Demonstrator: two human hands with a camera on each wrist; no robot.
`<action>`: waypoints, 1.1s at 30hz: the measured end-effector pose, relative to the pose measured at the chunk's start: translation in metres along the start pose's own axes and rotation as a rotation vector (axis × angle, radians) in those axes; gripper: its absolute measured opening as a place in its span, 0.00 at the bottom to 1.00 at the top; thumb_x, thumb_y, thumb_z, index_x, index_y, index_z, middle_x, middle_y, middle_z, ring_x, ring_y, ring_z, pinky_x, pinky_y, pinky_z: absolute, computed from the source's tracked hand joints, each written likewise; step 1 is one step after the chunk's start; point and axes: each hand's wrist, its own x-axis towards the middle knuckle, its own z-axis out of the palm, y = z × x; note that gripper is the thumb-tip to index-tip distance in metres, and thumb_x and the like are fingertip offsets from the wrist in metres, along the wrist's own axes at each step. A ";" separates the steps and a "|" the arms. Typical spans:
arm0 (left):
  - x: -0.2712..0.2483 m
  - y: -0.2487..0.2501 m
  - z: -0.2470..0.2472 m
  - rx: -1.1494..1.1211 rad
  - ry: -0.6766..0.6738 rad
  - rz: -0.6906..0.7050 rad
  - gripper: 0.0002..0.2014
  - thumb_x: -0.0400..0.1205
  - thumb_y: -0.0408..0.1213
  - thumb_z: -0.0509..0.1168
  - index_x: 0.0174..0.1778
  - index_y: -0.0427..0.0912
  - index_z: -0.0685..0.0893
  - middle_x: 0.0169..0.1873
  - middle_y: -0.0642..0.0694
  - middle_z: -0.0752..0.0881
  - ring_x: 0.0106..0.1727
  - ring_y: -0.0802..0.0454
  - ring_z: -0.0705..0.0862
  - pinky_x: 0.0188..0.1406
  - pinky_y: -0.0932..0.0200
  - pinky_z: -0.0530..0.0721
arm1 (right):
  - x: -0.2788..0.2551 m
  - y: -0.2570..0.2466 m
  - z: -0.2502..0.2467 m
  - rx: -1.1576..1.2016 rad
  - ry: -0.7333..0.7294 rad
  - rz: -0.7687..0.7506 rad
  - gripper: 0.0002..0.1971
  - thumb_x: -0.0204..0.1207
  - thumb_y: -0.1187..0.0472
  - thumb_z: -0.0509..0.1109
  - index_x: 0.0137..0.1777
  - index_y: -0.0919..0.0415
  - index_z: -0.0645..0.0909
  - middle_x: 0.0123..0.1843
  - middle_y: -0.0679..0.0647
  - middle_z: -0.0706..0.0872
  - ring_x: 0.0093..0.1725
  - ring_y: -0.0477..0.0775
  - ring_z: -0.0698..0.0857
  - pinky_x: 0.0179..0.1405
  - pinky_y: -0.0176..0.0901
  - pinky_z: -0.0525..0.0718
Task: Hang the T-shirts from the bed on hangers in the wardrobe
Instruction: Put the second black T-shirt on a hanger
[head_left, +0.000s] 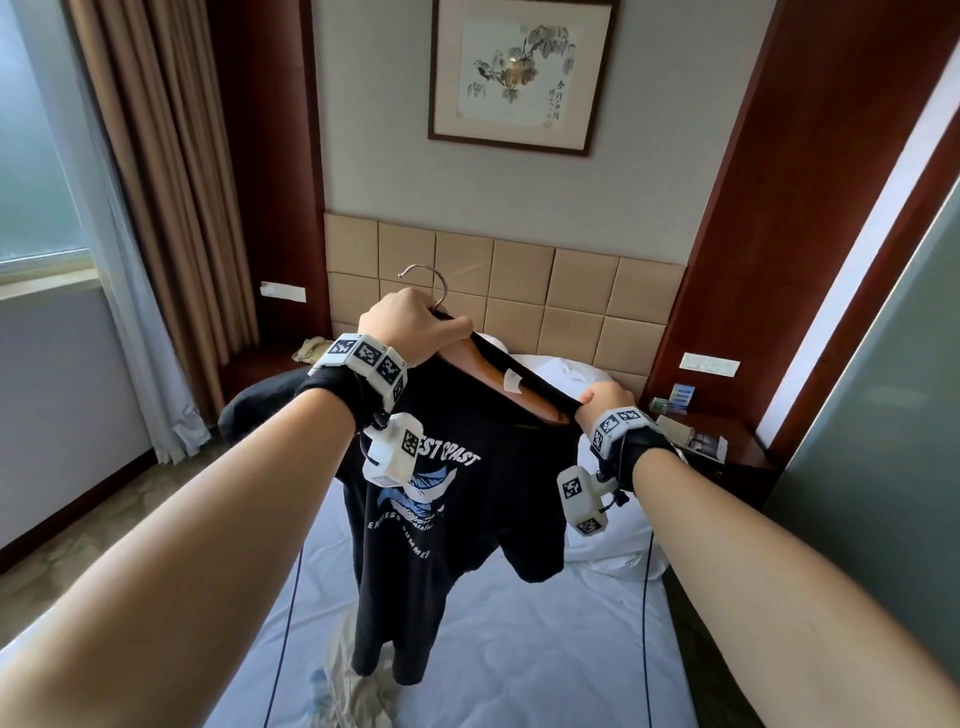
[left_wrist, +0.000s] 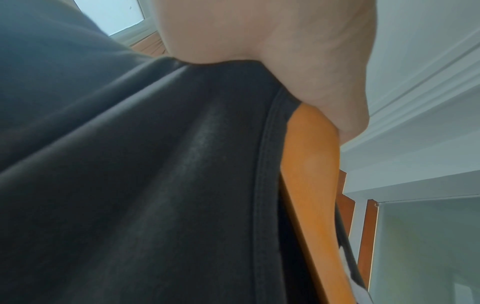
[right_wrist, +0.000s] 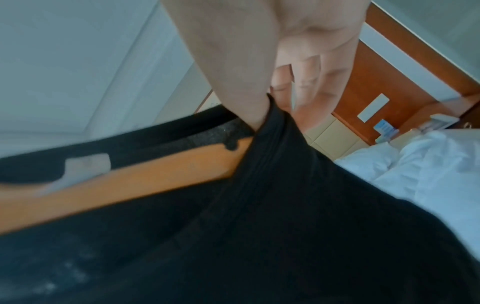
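Left hand (head_left: 410, 325) grips wooden hanger (head_left: 480, 366) at frame centre; right hand (head_left: 605, 402) pinches black T-shirt (head_left: 467, 499) collar above bed (head_left: 519, 649).

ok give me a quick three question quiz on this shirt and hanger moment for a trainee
1. True or false: the black T-shirt lies flat on the bed.
2. Which hand grips the hanger near its hook? A) left hand B) right hand
3. Fill in: the right hand pinches the shirt's ____.

Key:
1. False; it is held up above the bed, partly on the hanger.
2. A; the left hand holds it there.
3. Collar, stretched over the hanger's end.
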 end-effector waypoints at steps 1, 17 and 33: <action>0.000 -0.001 0.001 -0.006 -0.004 -0.003 0.22 0.69 0.62 0.68 0.27 0.44 0.80 0.25 0.50 0.80 0.32 0.47 0.82 0.30 0.60 0.73 | 0.000 -0.002 0.000 0.005 0.011 -0.002 0.13 0.79 0.65 0.67 0.33 0.55 0.75 0.40 0.55 0.79 0.42 0.59 0.79 0.43 0.41 0.77; -0.010 -0.015 0.010 -0.349 -0.055 -0.037 0.27 0.73 0.56 0.75 0.16 0.48 0.72 0.10 0.59 0.73 0.16 0.63 0.72 0.18 0.66 0.66 | -0.023 -0.060 0.013 0.223 -0.010 -0.255 0.23 0.81 0.42 0.45 0.52 0.51 0.80 0.60 0.56 0.86 0.57 0.63 0.81 0.54 0.48 0.72; 0.024 -0.089 0.022 -0.543 -0.234 0.041 0.28 0.82 0.65 0.61 0.38 0.40 0.85 0.34 0.46 0.85 0.37 0.52 0.83 0.44 0.56 0.81 | -0.052 -0.126 0.040 0.176 0.198 -0.312 0.09 0.74 0.55 0.70 0.52 0.46 0.81 0.43 0.51 0.87 0.43 0.61 0.85 0.39 0.50 0.82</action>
